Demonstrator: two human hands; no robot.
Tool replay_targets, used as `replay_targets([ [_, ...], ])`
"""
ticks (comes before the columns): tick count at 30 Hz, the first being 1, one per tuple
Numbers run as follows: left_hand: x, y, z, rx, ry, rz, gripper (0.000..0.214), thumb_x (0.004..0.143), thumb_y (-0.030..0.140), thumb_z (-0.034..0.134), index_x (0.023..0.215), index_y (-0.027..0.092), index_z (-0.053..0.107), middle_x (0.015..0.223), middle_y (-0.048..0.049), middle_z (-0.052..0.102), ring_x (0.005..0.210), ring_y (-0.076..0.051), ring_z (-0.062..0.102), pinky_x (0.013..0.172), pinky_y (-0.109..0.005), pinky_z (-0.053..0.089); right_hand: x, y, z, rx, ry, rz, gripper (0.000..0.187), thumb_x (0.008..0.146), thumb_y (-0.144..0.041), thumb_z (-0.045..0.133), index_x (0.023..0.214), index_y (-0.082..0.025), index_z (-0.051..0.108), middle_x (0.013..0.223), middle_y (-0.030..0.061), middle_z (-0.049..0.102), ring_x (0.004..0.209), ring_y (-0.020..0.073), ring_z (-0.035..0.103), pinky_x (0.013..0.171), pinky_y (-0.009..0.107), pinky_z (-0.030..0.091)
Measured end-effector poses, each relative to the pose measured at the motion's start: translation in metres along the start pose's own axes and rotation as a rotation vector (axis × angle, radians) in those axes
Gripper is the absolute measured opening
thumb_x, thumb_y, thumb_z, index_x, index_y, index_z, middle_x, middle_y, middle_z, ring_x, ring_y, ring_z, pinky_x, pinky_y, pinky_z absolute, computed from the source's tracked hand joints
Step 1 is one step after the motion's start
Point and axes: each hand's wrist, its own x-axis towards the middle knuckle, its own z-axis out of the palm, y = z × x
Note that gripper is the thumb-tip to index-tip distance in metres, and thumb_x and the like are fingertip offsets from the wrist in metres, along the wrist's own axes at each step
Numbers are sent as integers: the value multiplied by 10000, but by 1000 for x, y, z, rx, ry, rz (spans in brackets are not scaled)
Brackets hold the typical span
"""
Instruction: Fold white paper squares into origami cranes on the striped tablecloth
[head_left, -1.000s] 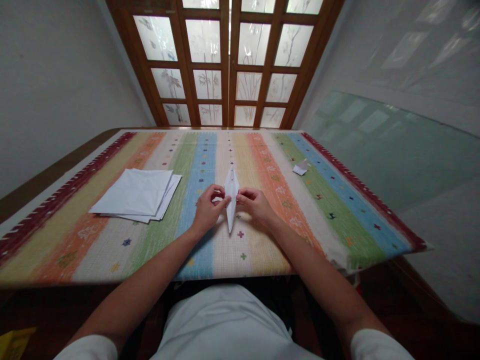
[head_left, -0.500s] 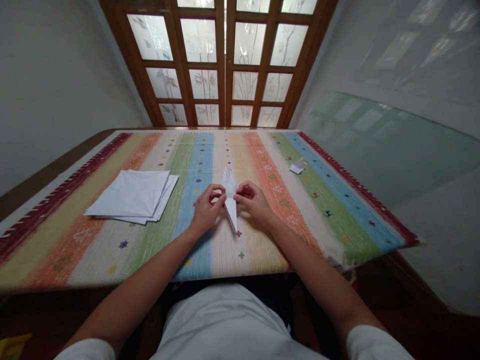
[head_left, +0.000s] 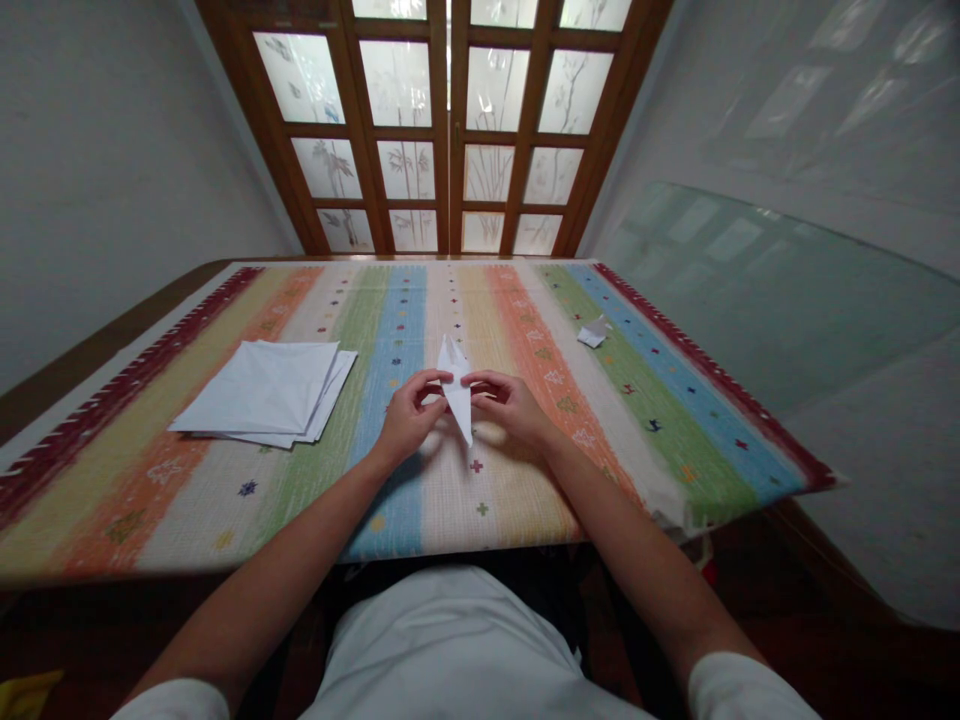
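Hands pinch folded white paper, apparently narrower now.

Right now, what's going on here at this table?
A person is holding a pointed piece of folded white paper over a striped woven tablecloth, with the left hand and the right hand on either side of it. A stack of white paper squares lies on the cloth to the left of the hands, and a small folded paper scrap lies farther off to the right.
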Motion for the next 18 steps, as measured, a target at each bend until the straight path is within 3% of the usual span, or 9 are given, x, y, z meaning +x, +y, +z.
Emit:
replay_targets([
  [10, 0, -2, 6, -20, 2, 12, 323, 855, 401, 796, 1082, 179, 737, 1243, -119, 694, 931, -189, 723, 734, -302, 662, 3, 3, 6, -53, 122, -30, 393, 807, -624, 861, 887, -245, 793, 899, 38, 770, 842, 210, 712, 786, 359, 605],
  [15, 1, -2, 9, -17, 69, -24, 311, 858, 421, 802, 1018, 200, 654, 1054, -56, 701, 793, -158, 713, 662, -281, 644, 1, 4, 11, -73, 106, -21, 424, 747, -596, 916, 900, -242, 740, 913, 29, 734, 834, 199, 691, 793, 350, 587],
  [18, 0, -2, 10, -8, 114, -22, 340, 836, 391, 822, 990, 226, 568, 958, 3, 656, 742, -141, 689, 624, -266, 633, 2, 4, 15, -47, 165, -42, 500, 676, -534, 977, 920, -258, 638, 893, -7, 670, 811, 174, 653, 763, 313, 570],
])
